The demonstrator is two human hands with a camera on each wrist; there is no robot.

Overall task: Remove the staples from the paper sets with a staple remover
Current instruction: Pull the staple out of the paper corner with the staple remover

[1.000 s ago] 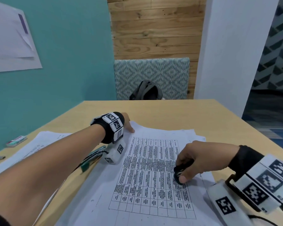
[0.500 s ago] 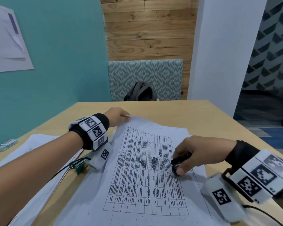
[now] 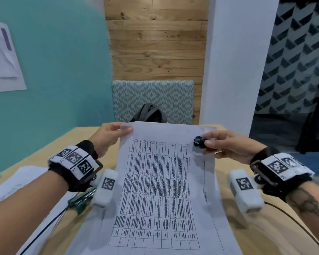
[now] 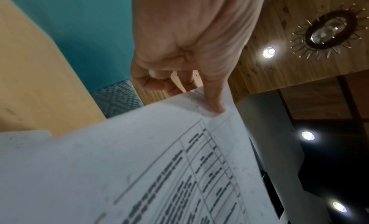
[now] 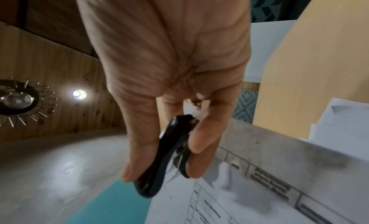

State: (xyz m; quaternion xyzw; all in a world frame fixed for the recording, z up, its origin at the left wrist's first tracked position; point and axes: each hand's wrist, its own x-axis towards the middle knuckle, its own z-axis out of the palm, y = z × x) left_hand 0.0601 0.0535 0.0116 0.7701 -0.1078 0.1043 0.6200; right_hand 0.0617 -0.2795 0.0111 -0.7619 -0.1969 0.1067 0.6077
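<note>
Here the staple remover [image 3: 199, 142] sits pinched between right fingers [image 3: 210, 144].

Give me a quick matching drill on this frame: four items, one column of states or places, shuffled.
Items:
1. left hand
2. right hand
3. backpack
4. paper stack

States or places:
A. lies on the table at far left
B. grips the black staple remover
C. pinches the top left corner of the printed paper set
D. sits beyond the table's far edge

Pairs: 1-C, 2-B, 3-D, 4-A
</note>
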